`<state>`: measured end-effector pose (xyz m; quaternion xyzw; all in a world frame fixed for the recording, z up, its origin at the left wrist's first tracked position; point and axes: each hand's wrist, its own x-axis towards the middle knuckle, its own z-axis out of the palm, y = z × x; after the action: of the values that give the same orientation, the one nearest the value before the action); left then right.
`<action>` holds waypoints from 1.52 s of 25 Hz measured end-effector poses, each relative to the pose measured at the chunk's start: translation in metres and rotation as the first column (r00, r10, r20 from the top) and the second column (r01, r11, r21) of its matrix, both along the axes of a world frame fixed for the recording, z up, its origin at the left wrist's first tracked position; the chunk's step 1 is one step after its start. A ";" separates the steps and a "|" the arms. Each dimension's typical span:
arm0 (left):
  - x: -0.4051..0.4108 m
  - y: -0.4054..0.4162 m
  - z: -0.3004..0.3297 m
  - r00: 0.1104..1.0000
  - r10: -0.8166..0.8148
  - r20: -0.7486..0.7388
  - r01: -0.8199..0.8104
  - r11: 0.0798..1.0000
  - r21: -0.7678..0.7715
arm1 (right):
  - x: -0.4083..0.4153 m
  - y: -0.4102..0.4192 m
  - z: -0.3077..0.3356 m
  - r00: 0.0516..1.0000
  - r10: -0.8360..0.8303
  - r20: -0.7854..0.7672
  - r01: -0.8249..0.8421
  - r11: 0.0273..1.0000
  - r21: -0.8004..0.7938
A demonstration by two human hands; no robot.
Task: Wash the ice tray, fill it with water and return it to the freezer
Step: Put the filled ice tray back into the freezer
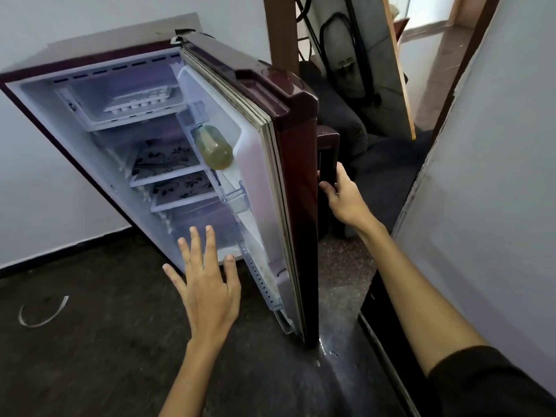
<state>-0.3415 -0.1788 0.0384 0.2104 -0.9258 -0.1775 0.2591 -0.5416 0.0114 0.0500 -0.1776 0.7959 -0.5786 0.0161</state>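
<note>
The ice tray [137, 102] lies lengthwise across the freezer shelf [126, 123], above the empty, spread left hand [207, 284], the nearer one; right hand [341, 195] grips the door handle [326, 158].

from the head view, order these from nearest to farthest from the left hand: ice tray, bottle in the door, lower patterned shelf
Measured from the left hand, open in front of the fridge:
1. Lower patterned shelf, just above the fingertips.
2. Bottle, higher, in the door rack to the right.
3. Ice tray, at the top, in the freezer compartment.
</note>
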 end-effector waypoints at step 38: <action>0.007 -0.390 -0.004 0.992 0.119 -0.050 -0.121 0.992 -0.037 | 0.133 -0.469 0.003 0.979 0.178 -0.097 -0.150 0.958 0.243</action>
<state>-0.3344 -0.5688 0.0343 0.2561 -0.9083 -0.1479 0.2957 -0.4086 -0.4578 0.0527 -0.2736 0.8407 -0.4658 0.0379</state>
